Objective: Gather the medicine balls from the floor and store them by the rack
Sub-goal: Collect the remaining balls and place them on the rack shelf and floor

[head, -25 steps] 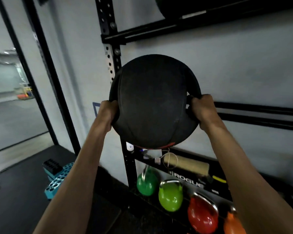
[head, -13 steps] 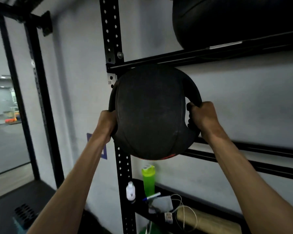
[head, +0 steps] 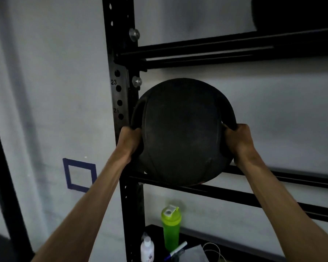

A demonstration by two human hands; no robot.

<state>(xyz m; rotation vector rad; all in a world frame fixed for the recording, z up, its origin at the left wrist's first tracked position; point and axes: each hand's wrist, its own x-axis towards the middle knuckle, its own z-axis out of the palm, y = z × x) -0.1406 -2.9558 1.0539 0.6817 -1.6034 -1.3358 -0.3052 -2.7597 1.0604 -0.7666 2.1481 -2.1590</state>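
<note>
Grey wall, black perforated steel rack: round black rubber medicine ball is being held at the paired lower rails, being gripped on both sides by left hand and right hand; level, centred seating is being advised.

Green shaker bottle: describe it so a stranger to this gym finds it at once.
Find the black rack upright on the grey wall and look below the medicine ball. On the shelf there, just right of the upright, stands the green shaker bottle. It alone is bright green, and taller than the small white bottle beside it.
</note>
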